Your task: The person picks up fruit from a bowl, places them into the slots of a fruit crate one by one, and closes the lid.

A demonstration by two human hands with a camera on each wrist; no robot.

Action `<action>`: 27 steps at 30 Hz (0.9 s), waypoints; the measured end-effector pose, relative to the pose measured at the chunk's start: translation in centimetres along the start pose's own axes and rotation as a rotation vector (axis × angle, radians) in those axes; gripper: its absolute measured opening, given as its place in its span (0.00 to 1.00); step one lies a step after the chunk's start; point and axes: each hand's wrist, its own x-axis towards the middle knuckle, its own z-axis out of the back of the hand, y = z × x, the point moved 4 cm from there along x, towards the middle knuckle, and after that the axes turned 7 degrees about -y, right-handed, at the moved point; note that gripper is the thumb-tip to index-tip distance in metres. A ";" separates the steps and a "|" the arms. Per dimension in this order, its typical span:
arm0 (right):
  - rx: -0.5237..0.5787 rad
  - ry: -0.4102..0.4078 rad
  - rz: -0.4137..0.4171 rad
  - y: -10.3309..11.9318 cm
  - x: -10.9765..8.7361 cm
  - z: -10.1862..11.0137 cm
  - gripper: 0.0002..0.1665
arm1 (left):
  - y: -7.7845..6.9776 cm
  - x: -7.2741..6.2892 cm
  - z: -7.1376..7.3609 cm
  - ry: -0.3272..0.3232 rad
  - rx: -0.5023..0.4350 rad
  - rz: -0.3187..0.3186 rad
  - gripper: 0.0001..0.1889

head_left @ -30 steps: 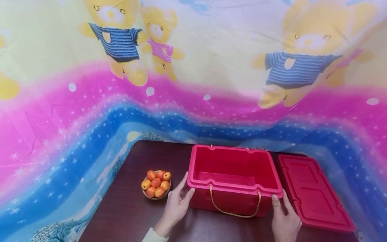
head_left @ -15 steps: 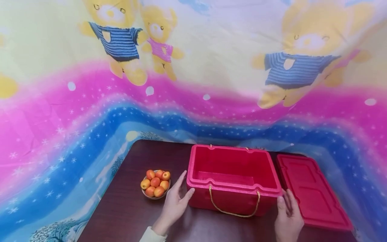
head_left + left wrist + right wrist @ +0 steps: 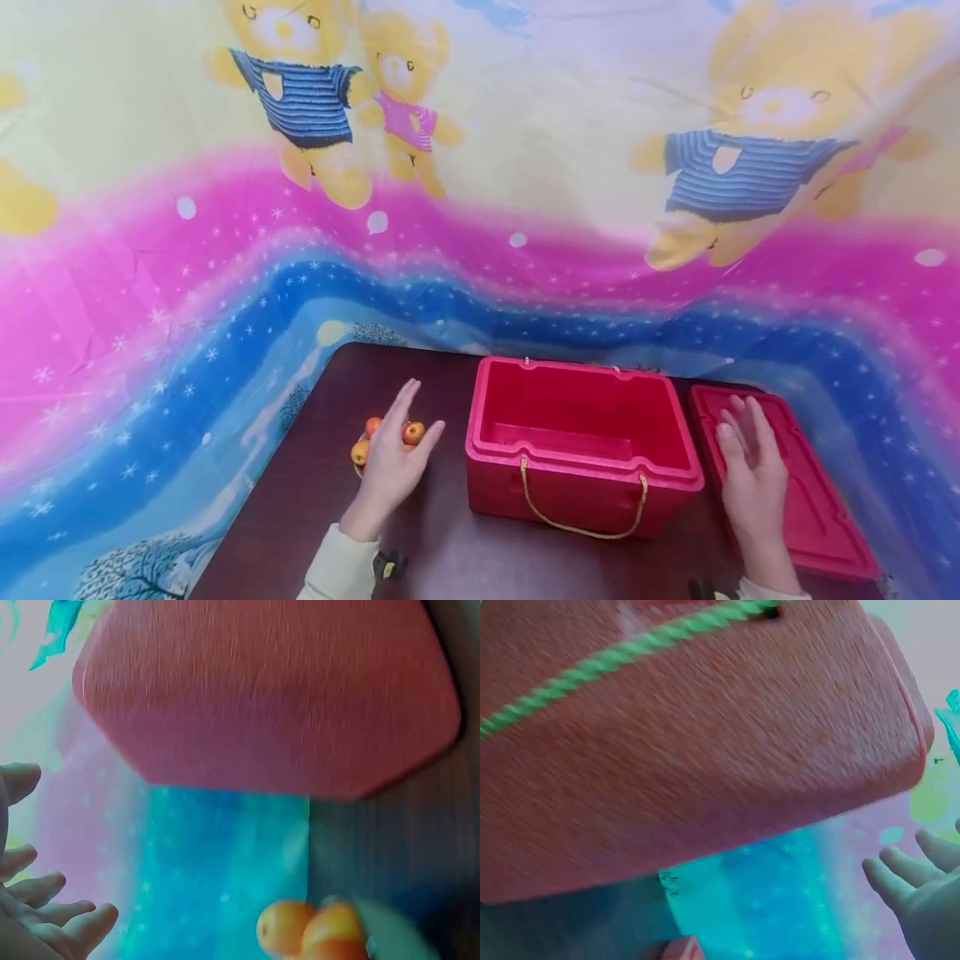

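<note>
A red lidless box [image 3: 495,490] with a gold rope handle [image 3: 581,532] on its near side stands on the dark table. Left of it, my left hand [image 3: 390,462] hovers with straight fingers and holds nothing. Behind that hand, and partly hidden by it, is a bowl [image 3: 394,930] of red-orange fruits [image 3: 286,927], whose exact kind I cannot tell. My right hand [image 3: 756,483] is raised at the box's right, fingers extended and holding nothing. In the head view it overlaps the red lid [image 3: 832,533], which lies flat beside the box.
The dark wooden table [image 3: 300,517] runs back to a printed cloth backdrop [image 3: 525,167] with bears on it. A dark band [image 3: 390,565] sits at the left wrist below a pale sleeve [image 3: 337,562].
Both hands have come away from the box's near corners. The left moved left in front of the fruit bowl; the right rose and moved right, over the lid in view. The box stays put.
</note>
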 end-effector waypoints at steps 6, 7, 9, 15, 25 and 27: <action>-0.032 0.184 0.006 0.0 1.9 -0.6 0.40 | 2.1 1.9 0.7 0.056 0.160 0.015 0.37; -0.040 0.206 0.004 -0.1 2.0 -0.8 0.40 | 2.5 2.1 0.7 0.074 0.186 0.028 0.37; -0.062 0.243 -0.016 -0.2 2.4 -1.1 0.41 | 3.2 2.4 0.8 0.111 0.236 0.051 0.37; -0.082 0.330 -0.130 -0.9 3.4 -2.2 0.42 | 5.0 2.7 0.4 0.199 0.350 0.101 0.37; -0.094 0.428 -0.216 -2.1 3.5 -2.9 0.46 | 6.6 1.6 0.1 0.236 0.377 0.183 0.32; -0.110 0.453 -0.219 -2.2 3.4 -3.0 0.46 | 6.8 1.4 0.0 0.240 0.380 0.185 0.31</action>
